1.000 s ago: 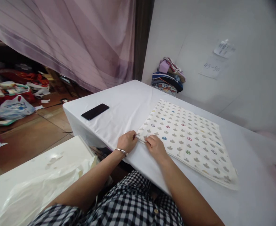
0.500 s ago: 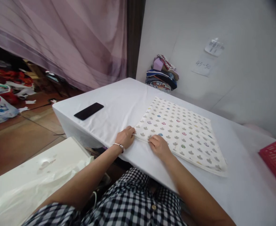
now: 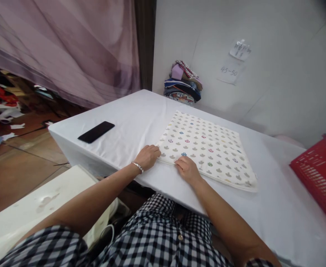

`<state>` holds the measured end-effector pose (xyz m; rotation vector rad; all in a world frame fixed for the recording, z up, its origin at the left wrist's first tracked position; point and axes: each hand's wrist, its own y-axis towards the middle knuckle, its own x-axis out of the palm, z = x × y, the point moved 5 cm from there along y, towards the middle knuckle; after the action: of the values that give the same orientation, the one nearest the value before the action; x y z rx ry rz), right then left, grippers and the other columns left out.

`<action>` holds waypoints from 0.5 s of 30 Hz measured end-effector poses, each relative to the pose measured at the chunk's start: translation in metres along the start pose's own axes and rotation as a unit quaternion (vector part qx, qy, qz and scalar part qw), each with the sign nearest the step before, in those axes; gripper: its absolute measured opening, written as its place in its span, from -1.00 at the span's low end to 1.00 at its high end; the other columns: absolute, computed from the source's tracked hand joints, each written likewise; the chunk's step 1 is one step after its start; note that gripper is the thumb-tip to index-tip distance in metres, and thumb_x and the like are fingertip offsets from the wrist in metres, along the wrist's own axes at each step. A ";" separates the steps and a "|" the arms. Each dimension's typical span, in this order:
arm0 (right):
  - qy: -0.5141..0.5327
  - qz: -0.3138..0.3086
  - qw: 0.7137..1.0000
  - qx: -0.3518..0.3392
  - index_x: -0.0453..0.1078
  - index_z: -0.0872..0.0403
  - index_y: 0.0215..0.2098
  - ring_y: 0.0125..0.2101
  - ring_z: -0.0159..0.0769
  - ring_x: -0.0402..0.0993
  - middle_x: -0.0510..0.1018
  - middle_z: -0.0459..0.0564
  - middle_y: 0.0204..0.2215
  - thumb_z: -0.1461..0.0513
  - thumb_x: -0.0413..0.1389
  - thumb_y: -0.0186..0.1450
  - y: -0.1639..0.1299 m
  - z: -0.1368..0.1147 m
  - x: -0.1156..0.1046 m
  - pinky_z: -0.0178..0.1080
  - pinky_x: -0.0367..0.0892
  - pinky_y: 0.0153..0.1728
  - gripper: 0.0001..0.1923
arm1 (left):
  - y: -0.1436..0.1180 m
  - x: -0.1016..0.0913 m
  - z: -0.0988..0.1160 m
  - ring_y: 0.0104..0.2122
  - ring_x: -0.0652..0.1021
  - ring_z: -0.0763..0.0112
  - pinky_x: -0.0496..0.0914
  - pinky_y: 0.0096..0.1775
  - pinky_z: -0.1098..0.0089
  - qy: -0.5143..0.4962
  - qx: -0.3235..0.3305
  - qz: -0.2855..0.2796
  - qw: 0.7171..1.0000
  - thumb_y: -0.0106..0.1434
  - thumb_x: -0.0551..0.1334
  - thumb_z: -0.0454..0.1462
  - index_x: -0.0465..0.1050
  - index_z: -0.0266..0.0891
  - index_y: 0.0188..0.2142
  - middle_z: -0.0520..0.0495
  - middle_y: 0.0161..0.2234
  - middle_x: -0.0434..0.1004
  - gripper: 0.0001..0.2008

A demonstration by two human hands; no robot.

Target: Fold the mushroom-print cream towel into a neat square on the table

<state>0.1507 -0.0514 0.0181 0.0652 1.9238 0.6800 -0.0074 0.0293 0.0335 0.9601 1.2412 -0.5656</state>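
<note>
A folded white cloth (image 3: 207, 146) with grey, red, blue and green motifs lies flat on the white-covered table (image 3: 129, 115). At its near left corner my left hand (image 3: 148, 157), with a bracelet at the wrist, is closed on the fabric. My right hand (image 3: 187, 168) pinches the cloth's near edge a little farther right, fingers curled together. Parts of the gripped edge are hidden under the fingers of both hands.
A black phone (image 3: 96, 132) lies to the left on the table. Folded fabrics (image 3: 183, 83) are stacked by the wall. A red basket (image 3: 319, 174) stands at the right. Lower left is a white surface (image 3: 48, 200); a pink curtain (image 3: 82, 44) hangs behind.
The view has turned slightly to the right, so things sit farther left and more of the red basket shows. Both hands keep their places on the cloth's near edge.
</note>
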 end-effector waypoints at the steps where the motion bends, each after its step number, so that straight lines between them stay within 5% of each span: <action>1: 0.001 -0.001 1.000 -0.002 0.43 0.05 -0.29 -0.31 -0.28 0.32 0.43 0.00 -0.38 0.28 -0.03 0.28 -0.001 0.000 0.000 -0.22 0.28 -0.29 -0.81 | 0.000 0.001 -0.001 -0.32 0.37 0.29 0.22 -0.29 0.28 0.001 -0.007 0.002 1.000 0.16 0.01 -0.45 0.39 -0.24 -0.39 -0.12 -0.37 0.40 -0.79; 8: 0.003 0.000 1.000 0.011 0.44 0.03 -0.27 -0.32 -0.29 0.33 0.43 -0.01 -0.38 0.31 -0.04 0.27 -0.004 0.000 0.000 -0.22 0.29 -0.31 -0.78 | -0.009 -0.002 0.000 -0.25 0.40 0.29 0.25 -0.21 0.27 -0.064 -0.001 -0.002 0.998 0.05 0.06 -0.47 0.41 -0.21 -0.25 -0.11 -0.28 0.43 -0.71; 15: -0.010 0.031 0.999 0.028 0.45 0.04 -0.27 -0.31 -0.27 0.32 0.43 0.01 -0.37 0.32 -0.05 0.27 -0.001 0.002 -0.002 -0.21 0.29 -0.30 -0.76 | -0.011 -0.005 -0.001 -0.24 0.42 0.31 0.25 -0.19 0.26 -0.078 0.012 -0.012 0.997 0.23 0.05 -0.32 0.45 -0.18 -0.26 -0.10 -0.26 0.46 -0.80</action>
<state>0.1535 -0.0522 0.0181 0.1674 1.9276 0.6649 -0.0178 0.0237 0.0352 0.9046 1.1105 -0.6632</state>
